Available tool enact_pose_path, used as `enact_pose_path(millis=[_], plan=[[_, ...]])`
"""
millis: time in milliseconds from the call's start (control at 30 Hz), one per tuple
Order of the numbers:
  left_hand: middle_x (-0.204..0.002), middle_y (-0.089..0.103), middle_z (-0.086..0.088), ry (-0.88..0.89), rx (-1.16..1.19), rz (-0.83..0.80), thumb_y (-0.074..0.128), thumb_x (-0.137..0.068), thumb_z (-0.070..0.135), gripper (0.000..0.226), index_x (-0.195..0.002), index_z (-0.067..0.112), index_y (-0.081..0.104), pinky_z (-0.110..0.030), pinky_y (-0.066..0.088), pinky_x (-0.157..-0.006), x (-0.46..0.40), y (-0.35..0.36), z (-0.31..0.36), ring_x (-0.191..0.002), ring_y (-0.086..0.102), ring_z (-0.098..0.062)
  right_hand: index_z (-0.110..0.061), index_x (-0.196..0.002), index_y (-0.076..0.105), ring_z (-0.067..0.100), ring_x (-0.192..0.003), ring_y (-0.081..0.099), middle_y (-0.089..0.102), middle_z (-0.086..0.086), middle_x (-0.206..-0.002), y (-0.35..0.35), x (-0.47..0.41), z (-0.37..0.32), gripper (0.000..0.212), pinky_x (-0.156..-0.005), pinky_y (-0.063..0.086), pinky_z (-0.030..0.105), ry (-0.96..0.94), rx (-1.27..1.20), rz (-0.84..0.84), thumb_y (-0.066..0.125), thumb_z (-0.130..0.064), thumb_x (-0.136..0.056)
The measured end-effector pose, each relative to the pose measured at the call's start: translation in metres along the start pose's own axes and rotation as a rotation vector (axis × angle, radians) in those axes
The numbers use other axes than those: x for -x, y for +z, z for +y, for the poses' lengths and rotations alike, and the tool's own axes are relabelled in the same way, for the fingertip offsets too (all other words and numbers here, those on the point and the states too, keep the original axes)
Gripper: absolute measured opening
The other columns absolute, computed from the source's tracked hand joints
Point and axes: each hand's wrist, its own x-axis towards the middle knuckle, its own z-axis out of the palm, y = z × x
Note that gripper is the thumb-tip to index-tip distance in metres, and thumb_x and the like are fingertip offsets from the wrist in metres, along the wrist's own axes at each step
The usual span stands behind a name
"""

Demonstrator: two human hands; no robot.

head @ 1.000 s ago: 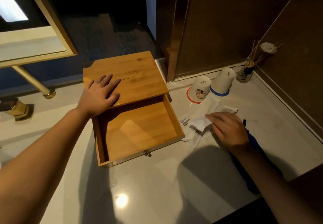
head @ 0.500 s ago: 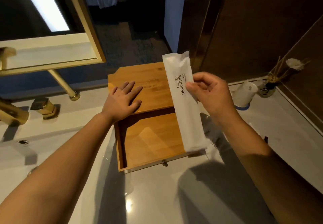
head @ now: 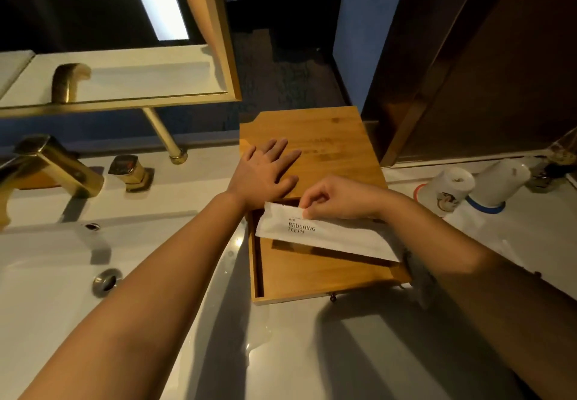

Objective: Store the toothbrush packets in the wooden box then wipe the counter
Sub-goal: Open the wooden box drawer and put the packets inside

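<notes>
One toothbrush packet (head: 324, 235) is in your right hand (head: 340, 198), pinched by its upper edge between thumb and forefinger just above the printed "BRUSHING TEETH", and it lies slantwise across the open drawer (head: 312, 271) of the wooden box (head: 312, 137), its far end reaching over the drawer's right wall. Your left hand (head: 265, 174) lies flat, fingers spread and holding nothing, on the box's top to steady it. Judging by its look, the packet is a light, thin sachet, limp at the ends and stiffened only by the brush inside, and probably a little slick, so a pinch near one end will let the other droop or swing. Take it nearer the middle, along the brush, and turn it to lie within the drawer's walls before letting go. Two upturned cups (head: 449, 190) stand well clear on the counter (head: 343, 352).
</notes>
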Motion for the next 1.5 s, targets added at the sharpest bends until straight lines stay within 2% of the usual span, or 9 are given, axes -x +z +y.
enact_pose_path(millis=[133,300,433,633,833,933,1233,1400,1500], plan=[[-0.158,0.02,-0.002,-0.006,-0.001,-0.015,0.028,-0.088,0.055,0.06,-0.144,0.036,0.025,-0.045,0.009,-0.115,0.0,0.001,-0.002,-0.146,0.013,-0.022,-0.024,-0.078,0.068,0.007,-0.067,0.056,0.06,-0.009,-0.07,0.029,-0.016,0.002,0.009,-0.061,0.043,0.026,0.031,0.118,-0.051,0.062,-0.024,-0.084],[-0.158,0.02,-0.002,-0.009,0.012,-0.007,0.028,-0.087,0.055,0.06,-0.144,0.035,0.026,-0.046,0.007,-0.116,0.002,0.001,-0.001,-0.146,0.013,-0.022,-0.02,-0.103,0.064,0.018,-0.089,0.057,0.064,0.0,-0.099,0.053,-0.001,-0.002,0.02,-0.075,0.051,0.036,0.022,0.571,0.395,0.054,-0.028,-0.088],[-0.158,0.019,-0.001,-0.011,0.018,-0.018,0.027,-0.089,0.057,0.06,-0.145,0.035,0.024,-0.046,0.006,-0.116,0.0,0.001,-0.002,-0.146,0.012,-0.021,-0.017,-0.098,0.067,0.023,-0.093,0.06,0.066,0.006,-0.1,0.081,0.052,0.007,0.018,-0.074,0.049,0.034,0.02,0.684,0.575,0.062,-0.027,-0.084],[-0.158,0.018,-0.001,-0.012,0.014,-0.008,0.03,-0.091,0.055,0.057,-0.145,0.036,0.024,-0.045,0.006,-0.116,0.001,0.003,-0.005,-0.147,0.011,-0.021,-0.031,-0.136,0.036,0.017,-0.121,0.043,0.047,-0.004,-0.136,0.104,0.065,0.017,0.047,-0.098,0.038,0.034,0.289,0.615,0.362,0.036,-0.048,-0.093],[-0.158,0.019,-0.001,-0.008,0.014,-0.008,0.03,-0.092,0.054,0.057,-0.145,0.035,0.024,-0.045,0.006,-0.116,0.002,0.003,-0.004,-0.147,0.012,-0.022,-0.026,-0.129,0.048,0.021,-0.109,0.051,0.057,0.004,-0.122,0.107,0.061,0.009,0.043,-0.088,0.043,0.037,0.223,0.619,0.518,0.039,-0.046,-0.092],[-0.158,0.019,-0.001,-0.007,0.011,0.003,0.031,-0.092,0.054,0.056,-0.144,0.036,0.025,-0.045,0.007,-0.116,0.001,0.003,-0.005,-0.146,0.013,-0.022,-0.03,-0.14,0.029,0.02,-0.121,0.041,0.045,0.001,-0.137,0.109,0.058,0.016,0.053,-0.097,0.036,0.037,0.287,0.629,0.444,0.031,-0.05,-0.092],[-0.157,0.022,-0.001,-0.014,0.006,0.016,0.031,-0.09,0.055,0.057,-0.144,0.035,0.028,-0.046,0.008,-0.116,-0.001,0.007,-0.003,-0.146,0.016,-0.023,-0.035,-0.137,0.028,0.027,-0.134,0.026,0.029,0.004,-0.147,0.092,0.021,0.021,0.051,-0.108,0.025,0.048,0.422,0.605,0.254,0.03,-0.055,-0.091],[-0.157,0.022,-0.001,-0.015,0.014,0.023,0.03,-0.089,0.056,0.058,-0.143,0.035,0.028,-0.046,0.008,-0.116,-0.001,0.007,-0.007,-0.146,0.015,-0.023,-0.047,-0.14,-0.006,0.034,-0.143,-0.003,-0.004,0.004,-0.158,0.104,0.007,0.021,0.065,-0.11,0.009,0.061,0.526,0.532,0.207,0.024,-0.066,-0.085],[-0.157,0.022,-0.001,-0.014,0.004,0.02,0.03,-0.09,0.055,0.057,-0.144,0.035,0.027,-0.046,0.008,-0.116,-0.001,0.008,-0.005,-0.146,0.015,-0.022,-0.047,-0.139,-0.013,0.035,-0.142,-0.015,-0.014,0.005,-0.157,0.109,-0.004,0.032,0.067,-0.112,-0.003,0.057,0.488,0.536,0.178,0.021,-0.068,-0.085]])
